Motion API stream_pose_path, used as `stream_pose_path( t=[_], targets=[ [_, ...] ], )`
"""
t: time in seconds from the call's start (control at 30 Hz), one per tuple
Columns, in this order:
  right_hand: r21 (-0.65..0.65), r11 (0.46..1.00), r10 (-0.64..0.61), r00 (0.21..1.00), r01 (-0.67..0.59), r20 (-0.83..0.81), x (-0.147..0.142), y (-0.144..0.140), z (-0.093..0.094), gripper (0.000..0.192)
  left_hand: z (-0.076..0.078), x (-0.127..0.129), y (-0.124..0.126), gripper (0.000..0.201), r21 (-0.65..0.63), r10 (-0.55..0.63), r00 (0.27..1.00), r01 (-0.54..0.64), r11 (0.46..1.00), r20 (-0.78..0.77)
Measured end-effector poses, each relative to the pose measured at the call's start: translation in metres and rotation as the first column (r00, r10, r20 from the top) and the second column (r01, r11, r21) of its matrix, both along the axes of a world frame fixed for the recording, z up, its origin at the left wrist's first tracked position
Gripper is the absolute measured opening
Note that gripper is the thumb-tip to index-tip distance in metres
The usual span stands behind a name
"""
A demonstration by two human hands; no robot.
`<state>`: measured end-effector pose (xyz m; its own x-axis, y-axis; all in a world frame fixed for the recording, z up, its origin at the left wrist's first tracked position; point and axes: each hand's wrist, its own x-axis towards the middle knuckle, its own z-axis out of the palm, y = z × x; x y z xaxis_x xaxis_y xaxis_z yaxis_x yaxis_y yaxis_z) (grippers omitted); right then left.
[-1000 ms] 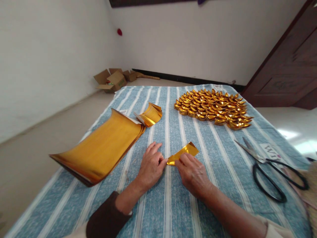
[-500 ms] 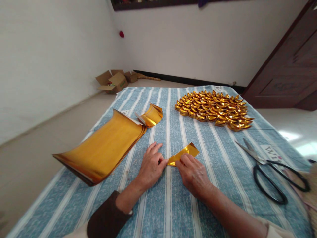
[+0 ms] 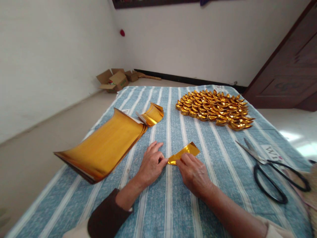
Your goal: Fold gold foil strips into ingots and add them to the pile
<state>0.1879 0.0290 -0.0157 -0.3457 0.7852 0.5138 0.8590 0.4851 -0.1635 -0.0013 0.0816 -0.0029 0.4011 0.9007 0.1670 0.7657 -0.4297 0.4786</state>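
Fingertips of both hands pinching one small folded strip of gold foil paper (image 3: 183, 153), pressed flat on the striped cloth (image 3: 173, 205) near the middle of the bed. Left hand (image 3: 151, 164) closed on the strip's near-left tip, thumb and forefinger together on it; right hand (image 3: 194, 173) lying over the near edge just right of that, fingers closed on the paper and holding it down. Far-right end of the strip free, lifted slightly off the cloth. Judged by its look: very light, thin, springy, slick on the shiny face, quick to crease and easy to tear or dent, so best taken by the edges and corners with fingertips only, never squeezed across the middle. To the left, well apart from the hands, a thick stack of gold sheets (image 3: 104, 147), its near and far ends curling upward. Just beyond the stack's far end, a smaller curled bundle of gold paper (image 3: 151, 115). Farther off to the right, a dense heap of folded gold ingots (image 3: 215, 109). At the right edge, black-handled scissors (image 3: 267, 172), blades apart, lying on the cloth. On the floor by the far wall, open cardboard boxes (image 3: 115, 80).
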Motion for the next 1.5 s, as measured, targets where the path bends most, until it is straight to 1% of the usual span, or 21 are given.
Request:
stream_pose_path(
  t=[0.23, 0.5, 0.83, 1.5],
  targets=[
    [-0.009, 1.0, 0.006, 1.0, -0.006, 0.002, 0.0005, 0.0006, -0.0002, 0.024, 0.0001, -0.0002, 0.0002, 0.02, -0.007, -0.003, 1.0, 0.003, 1.0, 0.022],
    [-0.011, 1.0, 0.006, 1.0, -0.006, 0.002, 0.0008, 0.0, 0.0, 0.023, -0.001, -0.0024, 0.0003, 0.019, 0.019, -0.025, 1.0, 0.025, 1.0, 0.009],
    [-0.018, 1.0, 0.007, 1.0, -0.007, 0.002, 0.0008, -0.0002, -0.0012, 0.02, 0.0009, -0.0012, -0.0001, 0.019, 0.008, -0.01, 1.0, 0.01, 1.0, 0.02],
    [-0.006, 1.0, -0.005, 1.0, 0.005, 0.016, 0.0011, -0.0004, -0.0004, 0.024, -0.0025, -0.0023, 0.0, 0.019, 0.034, -0.028, 1.0, 0.028, 0.999, 0.01]
  ],
)
